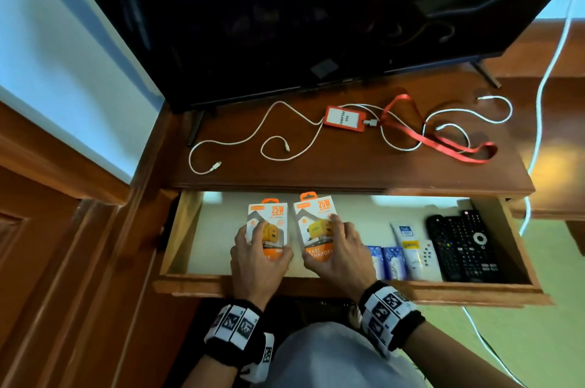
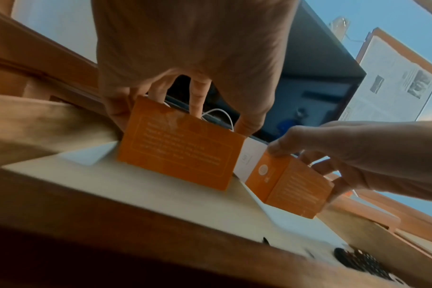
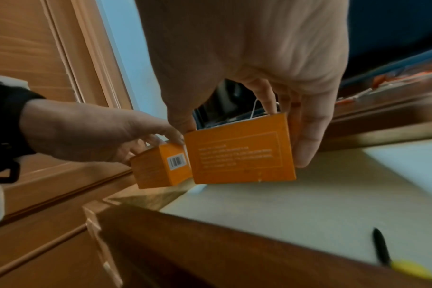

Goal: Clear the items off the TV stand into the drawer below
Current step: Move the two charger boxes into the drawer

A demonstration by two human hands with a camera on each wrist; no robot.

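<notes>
Two orange-and-white 25W charger boxes are inside the open drawer (image 1: pixel 348 284) at its left half. My left hand (image 1: pixel 264 240) grips the left box (image 1: pixel 269 213) from above, thumb on one side and fingers on the other. In the left wrist view, this box (image 2: pixel 180 152) has its lower edge down at the pale drawer floor. My right hand (image 1: pixel 334 240) grips the right box (image 1: pixel 315 216) in the same way. In the right wrist view, that box (image 3: pixel 239 154) hangs just above the floor. On the TV stand top (image 1: pixel 348 172) lie a white cable (image 1: pixel 253 134), a red card holder (image 1: pixel 343 119) with lanyard (image 1: pixel 443 140), and a second white cable (image 1: pixel 468 112).
The drawer's right half holds black remotes (image 1: pixel 465 245), a white tube (image 1: pixel 408 248), a small white remote (image 1: pixel 427 256) and blue packets (image 1: pixel 392 261). A pen (image 3: pixel 380 245) lies near its front wall. The TV (image 1: pixel 285 8) overhangs the stand. Another white cable (image 1: pixel 550 71) hangs at the right.
</notes>
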